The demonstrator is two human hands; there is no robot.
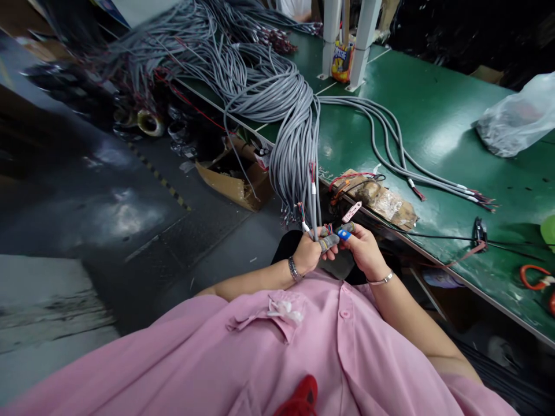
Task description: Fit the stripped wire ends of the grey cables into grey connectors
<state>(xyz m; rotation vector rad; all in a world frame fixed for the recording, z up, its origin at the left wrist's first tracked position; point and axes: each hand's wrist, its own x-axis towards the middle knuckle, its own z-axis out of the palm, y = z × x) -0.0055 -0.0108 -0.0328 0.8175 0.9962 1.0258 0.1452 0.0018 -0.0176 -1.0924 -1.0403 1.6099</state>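
Note:
My left hand (309, 252) is closed around the end of a grey cable (315, 199), with thin coloured wires (328, 229) fanning out past the fingers. Grey finger covers wrap some fingertips on both hands. Close beside it, my right hand (365, 252) pinches a small blue piece (344, 234) between thumb and finger, near the wires; its exact kind is too small to tell. A thick bundle of grey cables (290, 136) drapes over the table edge down to my left hand. Some cable ends carry white sleeves and red or coloured wire tips.
On the green table (427, 110) lie several separate cables (390, 144), a taped cardboard piece (381, 202), a black clip-like tool (480, 231) and orange-red handles (534, 278). A clear plastic bag (518, 118) sits right. White posts (362, 46) rise behind. An open cardboard box (234, 179) stands below.

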